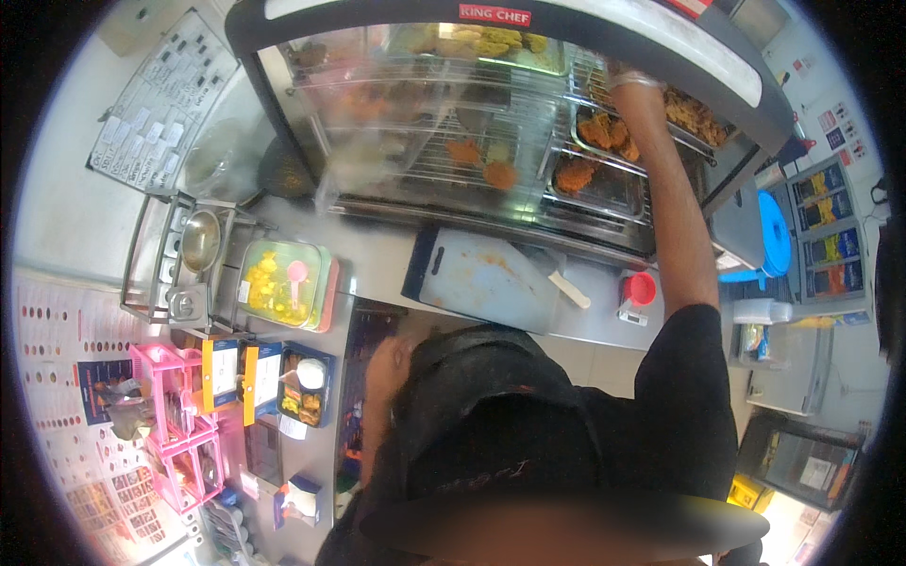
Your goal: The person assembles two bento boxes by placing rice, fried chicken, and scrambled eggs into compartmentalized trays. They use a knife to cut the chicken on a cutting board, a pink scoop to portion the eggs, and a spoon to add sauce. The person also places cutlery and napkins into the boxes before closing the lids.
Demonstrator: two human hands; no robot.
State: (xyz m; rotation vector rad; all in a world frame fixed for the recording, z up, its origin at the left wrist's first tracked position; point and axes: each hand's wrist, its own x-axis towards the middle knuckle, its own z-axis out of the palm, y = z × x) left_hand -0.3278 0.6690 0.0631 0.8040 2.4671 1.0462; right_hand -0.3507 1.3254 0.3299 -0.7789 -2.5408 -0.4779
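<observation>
My right arm reaches up into a glass-fronted food warmer. The right hand (630, 77), in a clear plastic glove, is at the upper rack; its fingers are mostly hidden behind the warmer's dark frame (604, 47). Close to it lie a tray of brown fried pieces (696, 118) and, lower down, another tray of fried chicken pieces (604, 134). My left hand (387, 366) hangs low by my body, beside the counter's edge. Its fingers are blurred and partly hidden, and I see nothing clearly held in it.
Before the warmer lies a stained cutting board (491, 278) with a white-handled tool (570, 290). A red cup (639, 289) stands to its right. Leftward are a tub of yellow pieces (269, 280) with a pink scoop (297, 273), and a pink rack (179, 424).
</observation>
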